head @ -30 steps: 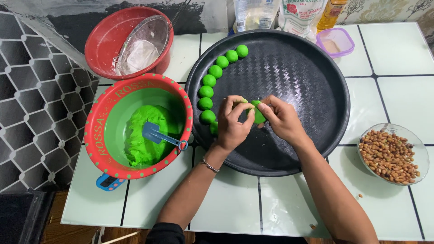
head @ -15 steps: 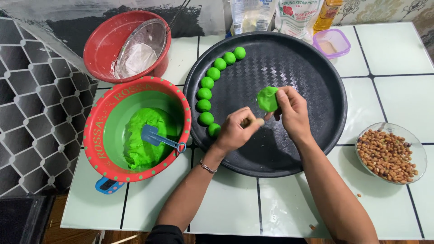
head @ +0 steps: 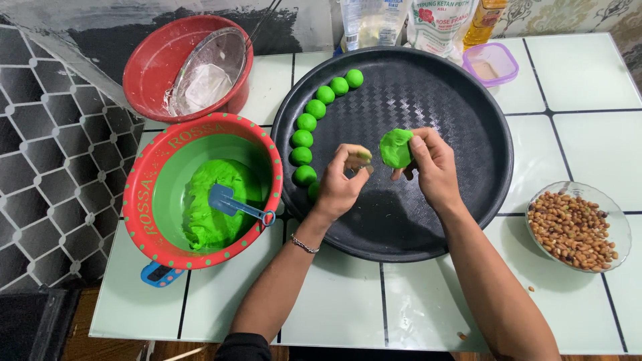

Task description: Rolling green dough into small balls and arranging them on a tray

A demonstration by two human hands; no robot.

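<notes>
From my feed, nearest edge first: pale tiled table (head: pixel 334 307), both forearms coming in from the bottom. Small blue object (head: pixel 159 274) pokes out from under the near rim of the red-rimmed green bowl (head: pixel 144 200); I can't tell what it is. That bowl holds a lump of green dough (head: pixel 207 210) with a blue spatula (head: pixel 234 204) lying on it. Glass bowl of peanuts (head: pixel 575 227) sits near-right, a few loose nuts on the table beside it.

Left hand (head: pixel 341 184) hovers over the black round tray (head: pixel 461 200), fingers curled in, thumb and fingertips pinched on something small; too small for me to identify. Right hand (head: pixel 428 164) is just beside it, fingers closed on a flattened green dough piece (head: pixel 396 148), held above the tray centre, not resting on it. Hands are close but apart.

Row of green dough balls (head: pixel 306 122) curves along the tray's left inner edge.

Far side: red basin (head: pixel 157 63) with a metal sieve (head: pixel 207 67) in it, small purple-lidded container (head: pixel 491 65), bags and bottles (head: pixel 401 23) along the wall.
</notes>
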